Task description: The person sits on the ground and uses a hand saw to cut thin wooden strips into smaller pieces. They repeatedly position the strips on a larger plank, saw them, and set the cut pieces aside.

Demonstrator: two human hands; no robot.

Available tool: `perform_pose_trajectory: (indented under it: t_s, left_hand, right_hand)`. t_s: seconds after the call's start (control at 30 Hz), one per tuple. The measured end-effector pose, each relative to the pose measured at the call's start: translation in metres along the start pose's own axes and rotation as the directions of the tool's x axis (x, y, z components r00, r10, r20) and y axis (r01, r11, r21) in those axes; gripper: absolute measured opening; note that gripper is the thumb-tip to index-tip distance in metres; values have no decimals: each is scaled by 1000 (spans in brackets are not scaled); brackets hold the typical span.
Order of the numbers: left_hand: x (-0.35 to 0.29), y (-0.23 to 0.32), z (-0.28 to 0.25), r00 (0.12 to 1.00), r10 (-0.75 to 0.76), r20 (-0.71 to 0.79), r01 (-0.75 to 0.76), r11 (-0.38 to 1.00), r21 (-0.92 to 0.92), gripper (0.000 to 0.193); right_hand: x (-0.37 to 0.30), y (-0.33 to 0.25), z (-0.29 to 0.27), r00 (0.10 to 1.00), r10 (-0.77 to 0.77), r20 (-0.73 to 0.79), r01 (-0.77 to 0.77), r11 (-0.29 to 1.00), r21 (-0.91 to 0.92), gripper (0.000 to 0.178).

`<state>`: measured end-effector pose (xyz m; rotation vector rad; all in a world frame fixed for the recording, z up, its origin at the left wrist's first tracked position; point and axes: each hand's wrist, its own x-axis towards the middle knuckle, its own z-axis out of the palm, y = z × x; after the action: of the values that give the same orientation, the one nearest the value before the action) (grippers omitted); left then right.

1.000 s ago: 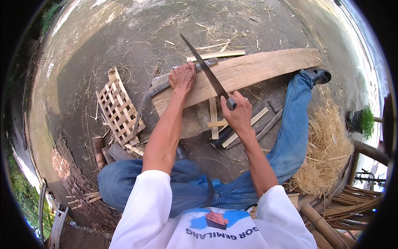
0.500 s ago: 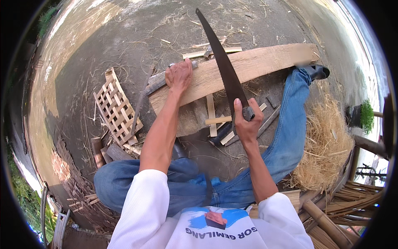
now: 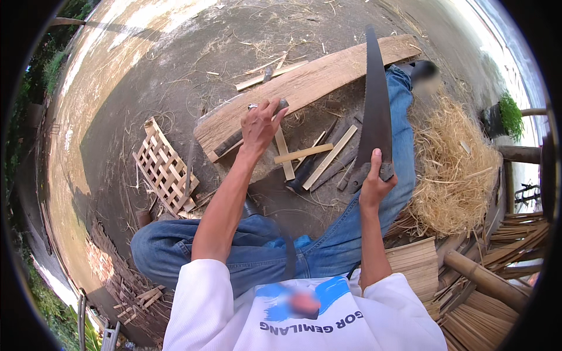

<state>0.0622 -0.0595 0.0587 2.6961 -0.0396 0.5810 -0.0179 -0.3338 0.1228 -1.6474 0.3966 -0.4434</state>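
My right hand (image 3: 376, 186) is wrapped round the grip of a handsaw (image 3: 376, 99), whose dark blade points away from me with its teeth facing left. A wide wooden plank (image 3: 316, 79) lies slantwise in front of me, its far right end near my foot. Over the plank's near left edge, my left hand (image 3: 259, 130) is closed on a dark, blade-like tool (image 3: 229, 143). A thick end of that tool sticks out beyond the fingers; its exact kind is unclear.
Thin bamboo strips (image 3: 331, 158) and dark tools lie between my legs. A woven bamboo panel (image 3: 167, 168) lies at left, a heap of pale shavings (image 3: 453, 169) at right. More strips (image 3: 272, 75) lie beyond the plank. A bamboo pole (image 3: 486, 281) is at lower right.
The saw has swung right, off the plank's middle toward my right leg. My left hand has come slightly nearer with the dark tool. In view, the plank's right end sits further away.
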Motion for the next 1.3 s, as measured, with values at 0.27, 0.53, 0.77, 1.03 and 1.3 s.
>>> perform_pose_trajectory:
  t_s: [0.27,0.53,0.77,1.03,1.3]
  left_hand:
    - [-72,94,45,829,-50,557,248,926,-285,45]
    - [-102,100,67,805,-42,592,222,946,-235,32]
    - [-129,75,85,715,-41,698,210,965,-158,25]
    - [-162,96,117,748,-83,659,133,991,-26,22]
    - [-110,69,104,478,-34,878,434,878,-202,28]
  right_hand:
    - [18,-13,-23,997,-83,-8,83,996,-18,28]
    - [16,-6,-15,997,-25,-71,22,999,-46,30]
    - [27,16,-5,996,59,-62,-63,997,-54,34]
    - [30,42,12,995,-45,-89,25,976,-214,37]
    - [27,71,12,982,-126,-141,89,966,-243,39]
